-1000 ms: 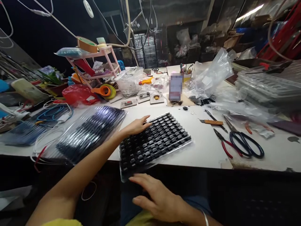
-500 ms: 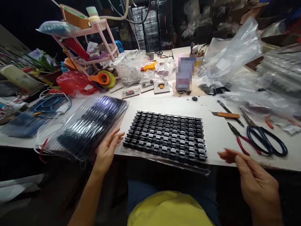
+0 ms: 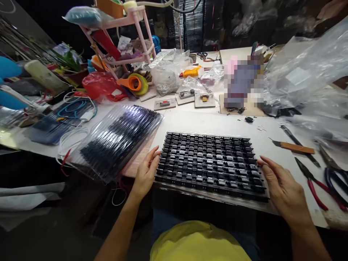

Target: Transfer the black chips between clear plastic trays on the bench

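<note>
A flat tray of small black chips [image 3: 210, 165] lies on the white desk [image 3: 217, 123], close to the front edge and right in front of the person. The chips sit in neat rows, side by side.

The left hand [image 3: 145, 175] is at the left end of the tray. Its fingers are spread open and touch the tray's side, but they are not closed around it. The right hand [image 3: 282, 190] is at the right end of the tray. Its grip is open too, with the fingers flat and the tips touching the tray's corner. So the tray sits between the two hands, and both hands rest against it.

Just to the left of the tray is a stack of see-through trays [image 3: 116, 141] with dark parts inside. It lies at a slant and hangs a bit over the desk edge.

To the right of the tray are a craft knife with a brown handle [image 3: 295, 148] and red-handled pliers [image 3: 317, 183]. Behind the tray are three little boards [image 3: 185, 100] in a row. A pink rack [image 3: 127, 40] stands at the back left, with an orange tape holder [image 3: 133, 83] beside it. Clear plastic bags [image 3: 304, 72] are piled at the back right.
</note>
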Motion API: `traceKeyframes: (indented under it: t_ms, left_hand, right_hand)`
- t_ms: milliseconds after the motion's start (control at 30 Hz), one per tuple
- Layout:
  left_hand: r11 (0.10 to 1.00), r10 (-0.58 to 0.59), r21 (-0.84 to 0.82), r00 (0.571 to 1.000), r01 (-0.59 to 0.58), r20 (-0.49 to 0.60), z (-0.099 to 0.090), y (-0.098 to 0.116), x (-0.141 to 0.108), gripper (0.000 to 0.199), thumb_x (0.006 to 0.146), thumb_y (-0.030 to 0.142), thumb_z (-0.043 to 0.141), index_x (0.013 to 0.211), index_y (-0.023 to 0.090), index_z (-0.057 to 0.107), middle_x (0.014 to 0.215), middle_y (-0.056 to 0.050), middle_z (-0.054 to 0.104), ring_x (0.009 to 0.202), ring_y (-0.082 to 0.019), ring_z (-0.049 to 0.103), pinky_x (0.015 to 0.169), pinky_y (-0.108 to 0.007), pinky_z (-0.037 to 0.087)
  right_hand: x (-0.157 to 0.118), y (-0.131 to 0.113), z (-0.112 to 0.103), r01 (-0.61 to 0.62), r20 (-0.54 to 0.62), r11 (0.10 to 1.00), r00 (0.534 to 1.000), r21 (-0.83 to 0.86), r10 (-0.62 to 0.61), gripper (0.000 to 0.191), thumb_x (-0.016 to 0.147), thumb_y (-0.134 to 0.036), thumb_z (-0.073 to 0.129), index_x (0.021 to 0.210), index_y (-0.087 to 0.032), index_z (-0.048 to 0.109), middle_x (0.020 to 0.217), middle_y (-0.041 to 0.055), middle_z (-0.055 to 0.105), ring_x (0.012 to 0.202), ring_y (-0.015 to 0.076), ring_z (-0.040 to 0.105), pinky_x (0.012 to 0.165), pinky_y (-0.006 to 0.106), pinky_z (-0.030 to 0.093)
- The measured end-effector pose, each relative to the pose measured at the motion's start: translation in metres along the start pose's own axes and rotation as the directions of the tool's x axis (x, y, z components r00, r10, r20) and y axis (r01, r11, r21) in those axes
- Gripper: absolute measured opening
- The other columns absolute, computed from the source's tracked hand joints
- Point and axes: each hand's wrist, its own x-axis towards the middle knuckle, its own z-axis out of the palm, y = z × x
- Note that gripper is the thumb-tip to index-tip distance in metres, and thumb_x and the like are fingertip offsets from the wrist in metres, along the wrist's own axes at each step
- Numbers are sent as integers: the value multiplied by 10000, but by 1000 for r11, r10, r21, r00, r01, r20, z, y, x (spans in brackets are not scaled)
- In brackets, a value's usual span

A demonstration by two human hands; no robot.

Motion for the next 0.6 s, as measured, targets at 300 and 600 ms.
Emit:
traceKeyframes:
  t_ms: [300, 600]
  left_hand:
    - [1000, 3, 8, 998, -2, -67, 17, 4, 25, 506, 889, 524, 450, 1294, 232, 528, 1292, -64, 591, 1196, -230, 525, 1034, -366, 374]
    - [999, -17, -51, 994, 12, -105, 21, 6, 22, 457, 885, 490, 498, 1275, 259, 550, 1235, -42, 634, 1177, -205, 533, 1014, -318, 394]
  right_hand:
    - [7, 2, 1, -17, 67, 992, 998, 126, 9, 405, 943, -485, 365, 1273, -313, 526, 1239, 45, 594, 1187, 235, 495, 1057, 510, 282]
    - [9, 1, -2, 20, 51, 982, 998, 187, -30, 352, 956, -413, 396, 1251, -292, 546, 1253, 39, 596, 1184, 219, 493, 1032, 471, 320]
